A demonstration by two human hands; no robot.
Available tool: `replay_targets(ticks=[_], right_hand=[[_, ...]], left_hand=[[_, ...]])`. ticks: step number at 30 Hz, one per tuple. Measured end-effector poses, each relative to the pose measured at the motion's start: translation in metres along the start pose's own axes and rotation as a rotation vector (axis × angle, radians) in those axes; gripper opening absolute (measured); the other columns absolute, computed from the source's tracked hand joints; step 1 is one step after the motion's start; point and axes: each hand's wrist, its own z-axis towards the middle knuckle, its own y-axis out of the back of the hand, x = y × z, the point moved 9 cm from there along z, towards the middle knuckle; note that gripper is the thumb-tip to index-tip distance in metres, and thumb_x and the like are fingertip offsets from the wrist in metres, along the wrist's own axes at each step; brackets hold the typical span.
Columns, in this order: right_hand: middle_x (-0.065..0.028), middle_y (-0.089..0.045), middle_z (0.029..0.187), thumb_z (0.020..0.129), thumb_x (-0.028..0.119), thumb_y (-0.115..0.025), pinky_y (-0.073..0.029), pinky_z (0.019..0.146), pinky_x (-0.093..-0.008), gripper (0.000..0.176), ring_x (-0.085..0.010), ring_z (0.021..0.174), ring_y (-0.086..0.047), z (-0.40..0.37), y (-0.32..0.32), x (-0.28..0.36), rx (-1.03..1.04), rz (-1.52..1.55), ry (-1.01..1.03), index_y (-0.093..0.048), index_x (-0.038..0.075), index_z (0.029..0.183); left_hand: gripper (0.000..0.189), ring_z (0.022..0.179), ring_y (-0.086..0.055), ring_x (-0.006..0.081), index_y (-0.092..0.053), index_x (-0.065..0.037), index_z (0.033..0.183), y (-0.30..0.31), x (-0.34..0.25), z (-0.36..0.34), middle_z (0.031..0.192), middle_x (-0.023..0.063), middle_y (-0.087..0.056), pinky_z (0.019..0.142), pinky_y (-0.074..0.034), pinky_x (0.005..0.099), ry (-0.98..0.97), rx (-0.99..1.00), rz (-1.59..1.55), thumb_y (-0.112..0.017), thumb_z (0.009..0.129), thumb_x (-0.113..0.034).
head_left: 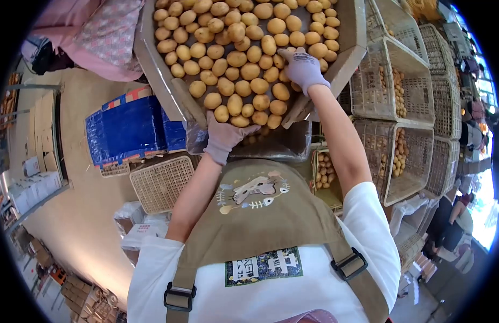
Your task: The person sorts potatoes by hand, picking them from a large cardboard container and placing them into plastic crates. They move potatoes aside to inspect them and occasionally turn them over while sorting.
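Note:
A metal sorting tray [349, 64] with angled sides holds many yellow-brown potatoes [235, 102]. Its front narrows to a gap between two wooden strips [189, 102]. My left hand [223, 141], in a pale glove, is at this gap with its fingers stretched to the right, just below the front potatoes. My right hand [304, 70], in a lilac-grey glove, reaches over the tray's right side; its fingers are extended among the potatoes, and their undersides are hidden. Beneath the gap, a plastic-lined container [284, 145] has some potatoes in it, partly in shadow.
Stacked plastic crates [368, 97] with potatoes stand on the right. Close to my right arm is another crate of potatoes [325, 171]. On the left are a blue-covered box [125, 129] and a beige crate [162, 183]. Other people [454, 226] are at the far right.

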Motion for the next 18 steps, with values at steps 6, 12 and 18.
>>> replay_targets(ticks=[6, 12, 18], right_hand=[[-0.0122, -0.068, 0.117, 0.101, 0.007, -0.051, -0.061, 0.079, -0.0309, 0.023, -0.0156, 0.092, -0.07, -0.036, 0.036, -0.133, -0.483, 1.271, -0.359, -0.064, 0.002, 0.12], [-0.0192, -0.066, 0.117, 0.087, 0.013, -0.062, -0.054, 0.089, -0.0455, 0.035, -0.0384, 0.107, -0.066, -0.007, 0.056, 0.002, -0.358, 0.195, 0.163, -0.062, 0.015, 0.122], [-0.0149, -0.069, 0.116, 0.09, 0.034, -0.066, -0.054, 0.087, -0.044, 0.044, -0.0339, 0.103, -0.068, 0.017, 0.041, -0.001, -0.267, 0.293, 0.098, -0.059, 0.017, 0.129]], left_hand=[[0.097, 0.136, -0.043, 0.0279, -0.045, -0.016, 0.145, -0.008, -0.036, 0.001, 0.149, 0.0034, -0.05, 0.118, -0.025, 0.0481, -0.23, -0.001, 0.936, -0.081, 0.069, -0.063], [0.095, 0.141, -0.039, 0.0281, -0.038, -0.018, 0.152, -0.014, -0.04, 0.006, 0.154, 0.0044, -0.045, 0.119, -0.025, 0.0509, -0.189, 0.017, 0.727, -0.072, 0.078, -0.067], [0.102, 0.141, -0.038, 0.0288, -0.035, -0.019, 0.154, 0.0, -0.002, 0.0, 0.155, 0.0046, -0.043, 0.119, -0.022, 0.0517, -0.061, 0.005, 0.348, -0.073, 0.074, -0.069]])
